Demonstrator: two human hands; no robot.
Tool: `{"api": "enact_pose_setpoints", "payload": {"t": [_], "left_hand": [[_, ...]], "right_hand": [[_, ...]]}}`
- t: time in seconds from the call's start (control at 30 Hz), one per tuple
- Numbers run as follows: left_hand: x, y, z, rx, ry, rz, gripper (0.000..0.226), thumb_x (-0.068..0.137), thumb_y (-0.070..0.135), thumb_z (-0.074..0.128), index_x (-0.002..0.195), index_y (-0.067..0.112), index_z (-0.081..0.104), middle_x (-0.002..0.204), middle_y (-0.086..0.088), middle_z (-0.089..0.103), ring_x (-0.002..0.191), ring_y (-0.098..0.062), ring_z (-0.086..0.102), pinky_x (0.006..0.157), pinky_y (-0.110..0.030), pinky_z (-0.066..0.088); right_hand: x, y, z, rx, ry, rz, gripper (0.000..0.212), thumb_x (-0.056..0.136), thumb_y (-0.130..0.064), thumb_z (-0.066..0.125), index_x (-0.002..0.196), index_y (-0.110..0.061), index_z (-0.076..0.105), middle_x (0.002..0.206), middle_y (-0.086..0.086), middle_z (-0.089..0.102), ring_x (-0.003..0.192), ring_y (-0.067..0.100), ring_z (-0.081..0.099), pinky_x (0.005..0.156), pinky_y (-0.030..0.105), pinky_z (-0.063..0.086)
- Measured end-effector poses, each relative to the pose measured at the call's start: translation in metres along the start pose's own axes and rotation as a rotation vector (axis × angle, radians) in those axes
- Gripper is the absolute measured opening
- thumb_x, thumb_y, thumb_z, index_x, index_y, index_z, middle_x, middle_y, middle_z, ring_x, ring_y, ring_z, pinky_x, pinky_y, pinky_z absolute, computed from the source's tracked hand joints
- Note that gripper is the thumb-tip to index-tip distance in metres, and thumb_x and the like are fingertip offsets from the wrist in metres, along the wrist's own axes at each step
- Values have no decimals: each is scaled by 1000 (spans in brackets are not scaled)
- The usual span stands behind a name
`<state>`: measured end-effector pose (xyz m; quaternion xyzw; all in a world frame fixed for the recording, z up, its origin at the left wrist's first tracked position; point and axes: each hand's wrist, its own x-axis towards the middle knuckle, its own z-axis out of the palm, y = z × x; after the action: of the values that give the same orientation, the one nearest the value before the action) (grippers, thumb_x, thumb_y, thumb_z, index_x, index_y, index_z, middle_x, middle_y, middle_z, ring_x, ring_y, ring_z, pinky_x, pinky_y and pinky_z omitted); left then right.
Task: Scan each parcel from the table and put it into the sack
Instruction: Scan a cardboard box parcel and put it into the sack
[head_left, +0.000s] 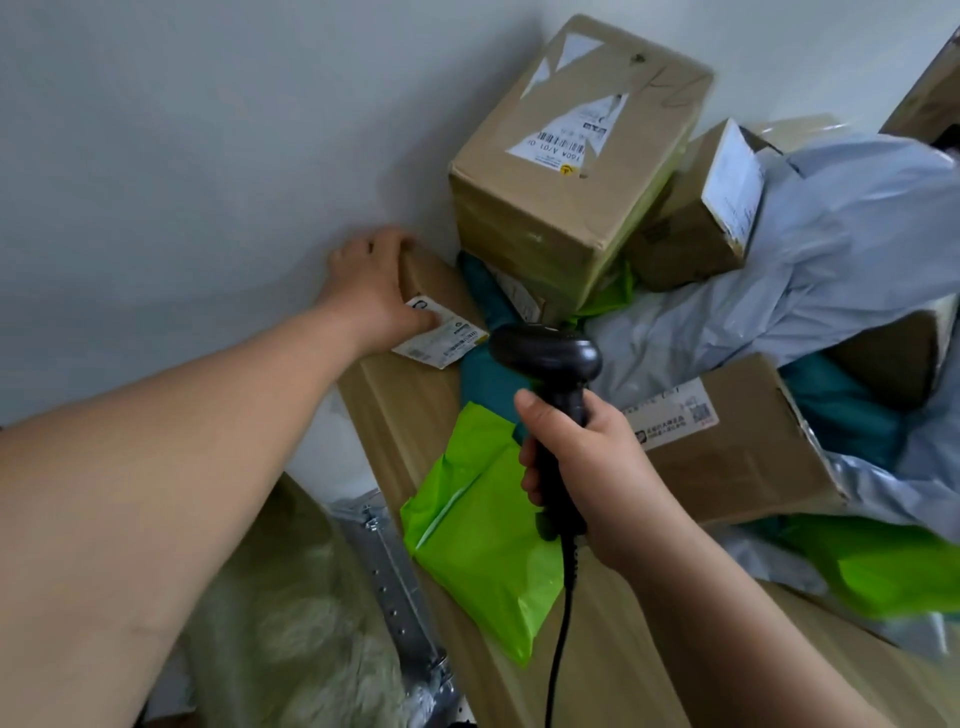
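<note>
The left hand (371, 299) reaches to the far left corner of the desk (618, 660), where a small box (441, 286) lies against the wall (208, 130). Its grip is closed on that box: the fingers curl over the box's far left end and the thumb presses on the white label (447, 340) on top.

The right hand (589, 457) is over the middle of the desk. Its grip is wrapped round the handle of a black scanner (553, 364), thumb up along the handle. The scanner's head points toward the label, just beside it. The scanner's cable (558, 639) hangs down toward the near edge.

A large box (566, 176) stands along the far edge, just right of the small box, on top of a teal mailer (488, 374) and other parcels. A second box (691, 223) leans beside it, and a crumpled grey mailer (857, 234) spreads toward the right edge. A flat box (743, 452) with a printed label lies just behind the right hand. A green mailer (483, 540) lies near the left edge, under the scanner's handle, and another green mailer (883, 566) lies by the right edge.

The sack (291, 597), pale and translucent, is below the desk's left edge, beside a metal bracket (389, 566).
</note>
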<state>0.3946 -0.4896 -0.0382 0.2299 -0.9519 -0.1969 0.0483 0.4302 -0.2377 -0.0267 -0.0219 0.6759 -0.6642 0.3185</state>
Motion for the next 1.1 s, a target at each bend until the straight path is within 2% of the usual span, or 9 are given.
{"api": "enact_pose_setpoints", "payload": {"t": [0.13, 0.3, 0.37, 0.43, 0.5, 0.7, 0.8, 0.97, 1.1], "left_hand": [[-34, -5, -17, -61, 50, -181, 92, 45, 59, 81, 120, 27, 39, 119, -11, 49, 111, -32, 48, 92, -43, 45], [-93, -14, -40, -759, -60, -487, 102, 48, 55, 79, 135, 28, 32, 128, -5, 51, 106, -29, 60, 86, -47, 53], [-119, -15, -46, -914, -147, -564, 73, 66, 49, 75, 129, 26, 46, 104, 1, 69, 88, -19, 63, 71, -33, 51], [-146, -13, -56, -1025, -228, -646, 33, 76, 48, 68, 98, 25, 62, 65, 10, 70, 74, -15, 59, 63, -27, 40], [-175, -13, -69, -1117, -299, -705, 30, 75, 51, 68, 78, 21, 62, 52, 8, 64, 72, -17, 57, 64, -28, 40], [-255, -18, -112, -1171, -490, -631, 27, 68, 46, 70, 73, 21, 62, 57, 4, 63, 51, -14, 57, 63, -29, 38], [-290, -29, -136, -1080, -613, -541, 34, 54, 45, 70, 80, 23, 66, 77, 2, 71, 72, -15, 62, 73, -34, 36], [-338, -51, -167, -1062, -585, -477, 22, 73, 18, 70, 94, 17, 68, 90, -3, 75, 78, -13, 64, 76, -29, 39], [-362, -72, -182, -1094, -492, -459, 51, 70, -2, 72, 119, 4, 59, 104, -13, 72, 101, -26, 67, 98, -40, 47]], "right_hand": [[-18, -3, 2, 9, 5, -2, 29, 91, -36, 68, 83, -13, 52, 62, 4, 57, 49, 17, 54, 46, 27, 44], [-53, -11, 12, 42, 43, -24, 27, 92, -33, 66, 82, -12, 52, 63, 6, 57, 47, 18, 53, 45, 26, 44], [-69, -15, 19, 64, 49, -29, 25, 93, -33, 66, 83, -13, 53, 63, 6, 58, 48, 18, 54, 45, 27, 44], [-87, -20, 29, 90, 51, -29, 22, 93, -34, 65, 87, -15, 55, 63, 6, 60, 48, 18, 55, 44, 26, 44], [-105, -24, 42, 100, 52, -38, 20, 93, -36, 65, 94, -17, 58, 69, 6, 65, 50, 18, 57, 44, 26, 44], [-164, -28, 85, 14, 119, -135, 21, 91, -42, 66, 102, -25, 61, 104, 5, 70, 78, 21, 75, 62, 37, 52], [-195, -29, 104, -33, 106, -150, 21, 91, -43, 65, 103, -26, 63, 106, 2, 72, 85, 24, 74, 62, 36, 53], [-243, -33, 131, -120, 6, -167, 23, 92, -40, 65, 108, -23, 62, 102, 0, 75, 72, 19, 74, 56, 31, 53], [-272, -38, 147, -161, -76, -164, 22, 93, -38, 64, 106, -20, 62, 88, 7, 73, 59, 18, 67, 53, 31, 49]]}}
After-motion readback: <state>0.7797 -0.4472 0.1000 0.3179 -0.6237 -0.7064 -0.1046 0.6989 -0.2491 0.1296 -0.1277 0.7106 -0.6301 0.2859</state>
